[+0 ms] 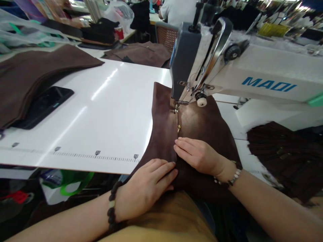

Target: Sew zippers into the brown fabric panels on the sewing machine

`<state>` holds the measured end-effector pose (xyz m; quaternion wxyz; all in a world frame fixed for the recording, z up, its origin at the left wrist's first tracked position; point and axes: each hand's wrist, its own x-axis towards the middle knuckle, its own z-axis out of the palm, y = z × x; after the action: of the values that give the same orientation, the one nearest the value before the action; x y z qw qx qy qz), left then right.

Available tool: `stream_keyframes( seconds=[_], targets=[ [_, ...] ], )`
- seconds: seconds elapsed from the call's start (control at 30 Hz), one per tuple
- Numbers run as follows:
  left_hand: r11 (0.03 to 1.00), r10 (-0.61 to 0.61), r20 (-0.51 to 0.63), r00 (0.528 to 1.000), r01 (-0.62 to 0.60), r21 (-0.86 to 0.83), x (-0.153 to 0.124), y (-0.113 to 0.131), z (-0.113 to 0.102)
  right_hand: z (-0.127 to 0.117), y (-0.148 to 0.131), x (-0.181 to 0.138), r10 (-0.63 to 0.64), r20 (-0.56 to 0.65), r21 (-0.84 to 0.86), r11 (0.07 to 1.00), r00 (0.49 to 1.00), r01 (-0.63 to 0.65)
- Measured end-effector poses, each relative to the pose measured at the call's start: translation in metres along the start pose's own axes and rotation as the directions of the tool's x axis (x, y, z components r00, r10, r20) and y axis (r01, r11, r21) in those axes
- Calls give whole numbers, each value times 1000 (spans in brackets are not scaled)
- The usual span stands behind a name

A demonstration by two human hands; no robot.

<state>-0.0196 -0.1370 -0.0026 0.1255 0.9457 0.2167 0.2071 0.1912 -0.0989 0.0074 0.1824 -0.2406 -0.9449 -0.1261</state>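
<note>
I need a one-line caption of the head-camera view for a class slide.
A left hand and right hand rest on a brown panel whose zipper runs toward a sewing machine.

Before you lay a glossy white worktop (pixel 113 111), a ruler scale (pixel 117 158) printed along its near edge. Slanting streaks of reflected light (pixel 104 84) crossed its surface. Beyond it, you faced a chair (pixel 166 34) with a brown perforated back and, past that, a person in a white top (pixel 180 11). The crowded room's far right was blurred.
</note>
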Motion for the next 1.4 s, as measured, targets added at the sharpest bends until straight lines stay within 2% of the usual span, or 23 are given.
stream_keyframes(
  seconds=[0.23,0.4,0.57,0.83,0.97,1.1,1.2,1.3,1.4],
  targets=[
    [998,-17,-14,1000,18,57,1,4,1,-9,-12,-6,-22,34,-34,999,999,23],
    [997,28,-35,999,-25,70,5,5,-1,-9,-17,-9,-9,18,-41,999,1000,10],
    [996,59,-21,998,-57,68,5,9,-3,-9,-18,-12,30,13,31,999,999,-31],
    [1000,-29,116,993,29,3,14,4,-5,-9,-19,-21,108,79,157,980,991,-119],
    [997,-57,193,980,46,62,22,-2,-6,-9,-19,-22,131,77,183,973,988,-143],
    [998,-36,199,979,25,58,25,-6,-9,-8,-18,-23,145,85,198,967,986,-160],
    [998,-13,252,968,-2,60,26,-7,-12,-7,-15,-23,153,92,220,960,984,-170],
    [996,-10,297,955,-15,82,26,-8,-13,-8,-12,-17,210,92,190,956,973,-225],
    [997,-15,293,956,-7,72,23,-7,-13,-8,-5,-5,148,71,65,986,986,-153]
  ],
)
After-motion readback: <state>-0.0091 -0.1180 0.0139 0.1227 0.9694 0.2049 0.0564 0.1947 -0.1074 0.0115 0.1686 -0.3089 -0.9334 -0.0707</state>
